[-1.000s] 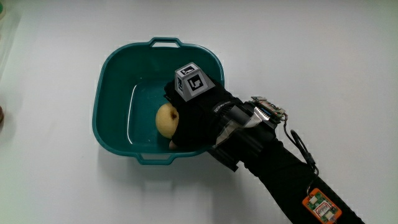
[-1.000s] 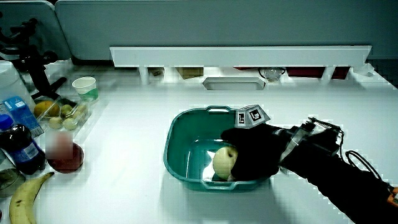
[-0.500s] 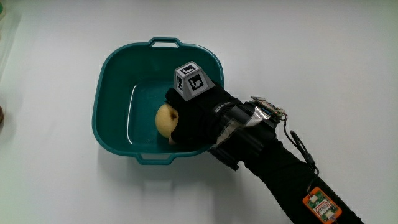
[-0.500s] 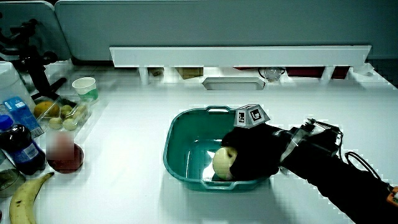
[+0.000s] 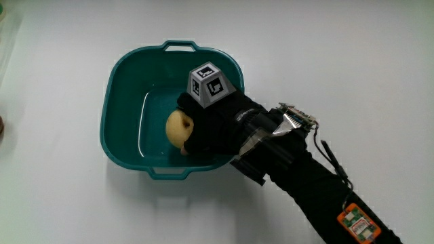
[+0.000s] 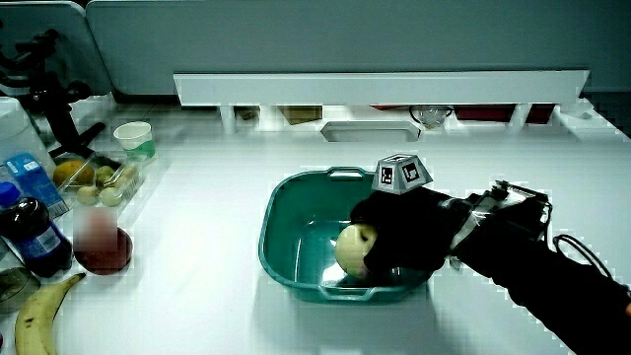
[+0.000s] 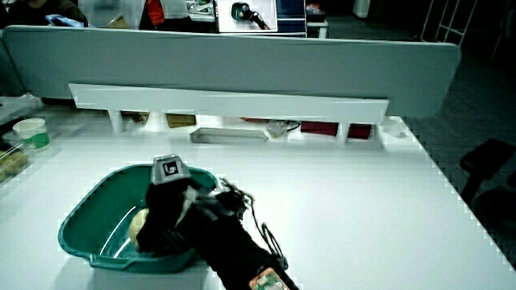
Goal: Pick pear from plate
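Note:
A pale yellow pear [image 5: 178, 127] is inside a teal basin [image 5: 122, 88], held a little above its floor. The gloved hand [image 5: 211, 127] reaches into the basin over the rim nearest the person and is shut on the pear, fingers wrapped around it. In both side views the pear [image 6: 351, 248] [image 7: 140, 225] shows at the fingertips, and the hand [image 6: 399, 237] [image 7: 169, 211] hides much of it. The patterned cube [image 5: 207, 84] sits on the back of the hand. No plate is in view; the pear's container is the teal basin [image 6: 291, 222] [image 7: 85, 229].
At the table's edge in a side view stand a cola bottle [image 6: 30, 235], a red cup [image 6: 100, 244], a banana [image 6: 37, 308], a clear box of fruit [image 6: 94, 178] and a small paper cup [image 6: 135, 139]. A low partition [image 6: 380, 89] runs along the table's farthest edge.
The hand has risen slightly with the pear in its grasp; the pear now sits higher in the basin than one second ago. The basin has not moved.

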A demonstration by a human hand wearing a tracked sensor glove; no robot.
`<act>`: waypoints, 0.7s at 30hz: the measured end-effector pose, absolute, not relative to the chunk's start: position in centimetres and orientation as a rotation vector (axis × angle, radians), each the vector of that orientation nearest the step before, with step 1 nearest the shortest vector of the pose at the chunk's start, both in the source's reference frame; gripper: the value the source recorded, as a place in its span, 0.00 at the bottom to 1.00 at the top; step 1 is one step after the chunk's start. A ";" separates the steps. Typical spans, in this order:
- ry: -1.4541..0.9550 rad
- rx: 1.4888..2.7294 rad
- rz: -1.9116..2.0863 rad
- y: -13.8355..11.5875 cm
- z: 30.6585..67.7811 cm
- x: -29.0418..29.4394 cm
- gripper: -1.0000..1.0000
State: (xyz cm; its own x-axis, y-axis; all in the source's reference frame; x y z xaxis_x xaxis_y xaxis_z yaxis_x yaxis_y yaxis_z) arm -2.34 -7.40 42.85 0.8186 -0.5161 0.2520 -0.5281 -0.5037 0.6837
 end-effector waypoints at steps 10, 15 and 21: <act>-0.781 2.263 0.096 -8.9 38.3 -0.4 1.00; -0.788 2.224 0.135 -9.6 37.1 0.8 1.00; -0.753 2.252 0.110 -10.4 36.0 2.7 1.00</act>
State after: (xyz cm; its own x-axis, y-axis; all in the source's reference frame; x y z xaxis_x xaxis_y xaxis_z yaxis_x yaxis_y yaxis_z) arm 2.67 -10.37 36.00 0.8235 -0.4849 0.2947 -0.5488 -0.5490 0.6303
